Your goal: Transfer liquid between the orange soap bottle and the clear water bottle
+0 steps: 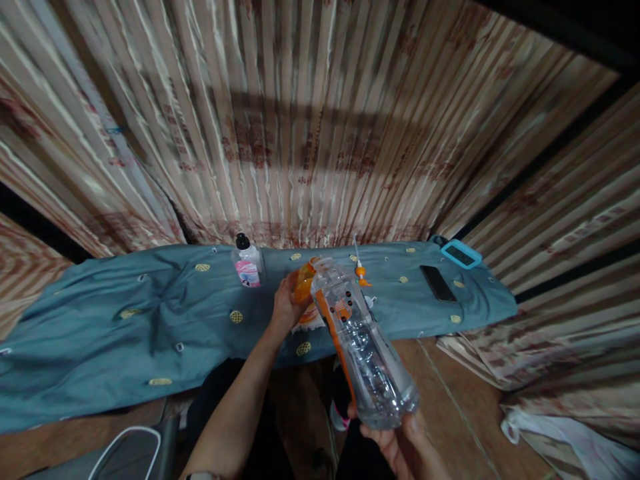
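My left hand (289, 303) is wrapped round a small translucent orange bottle (303, 281) above the cloth. My right hand (397, 447) grips the base end of a large clear plastic bottle (367, 347) with an orange label. This clear bottle is tilted, its neck up by the orange bottle's mouth; whether the two touch I cannot tell. Beyond it, an orange pump head (361, 272) with a pale tube lies on the cloth. Left of my left hand stands a clear bottle with a black cap (249, 262) and a pink label. A white and orange item (309, 318) shows partly under the orange bottle.
A blue-green patterned cloth (200, 300) covers the long low surface. On its right side lie a dark phone (437, 283) and a light-blue framed object (461, 254). Pleated curtains (300, 133) hang close behind and at both sides. White-edged fabric (565, 433) is on the floor at right.
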The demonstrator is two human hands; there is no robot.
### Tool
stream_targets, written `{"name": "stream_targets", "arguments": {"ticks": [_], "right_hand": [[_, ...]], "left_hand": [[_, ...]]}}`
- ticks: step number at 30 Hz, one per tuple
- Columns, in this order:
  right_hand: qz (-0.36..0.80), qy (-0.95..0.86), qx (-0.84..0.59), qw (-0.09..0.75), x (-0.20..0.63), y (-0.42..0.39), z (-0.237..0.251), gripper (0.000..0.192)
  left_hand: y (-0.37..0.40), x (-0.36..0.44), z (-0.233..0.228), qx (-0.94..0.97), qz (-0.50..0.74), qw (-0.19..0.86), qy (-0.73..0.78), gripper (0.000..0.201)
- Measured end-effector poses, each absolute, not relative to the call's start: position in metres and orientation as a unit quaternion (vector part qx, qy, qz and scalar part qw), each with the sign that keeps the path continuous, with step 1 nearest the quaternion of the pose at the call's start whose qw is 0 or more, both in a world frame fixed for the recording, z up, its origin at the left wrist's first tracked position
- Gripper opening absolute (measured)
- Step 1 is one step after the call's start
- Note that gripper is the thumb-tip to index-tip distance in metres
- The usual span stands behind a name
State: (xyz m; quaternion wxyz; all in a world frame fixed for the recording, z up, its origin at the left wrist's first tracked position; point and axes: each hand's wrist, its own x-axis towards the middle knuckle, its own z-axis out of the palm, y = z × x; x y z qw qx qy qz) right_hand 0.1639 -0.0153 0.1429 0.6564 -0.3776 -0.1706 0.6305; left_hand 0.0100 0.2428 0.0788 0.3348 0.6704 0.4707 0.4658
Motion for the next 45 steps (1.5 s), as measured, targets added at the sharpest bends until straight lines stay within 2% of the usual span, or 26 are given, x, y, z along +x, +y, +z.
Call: {"name": "stream_targets", "arguments": {"ticks": [45], "right_hand": [[0.618, -0.182, -0.380, 0.664, 0.164, -0.012, 0.155, 0.030]], "left_hand": [[0.245, 0.010, 0.080, 0.676, 0.457, 0.331, 0.474, 0.057]]}}
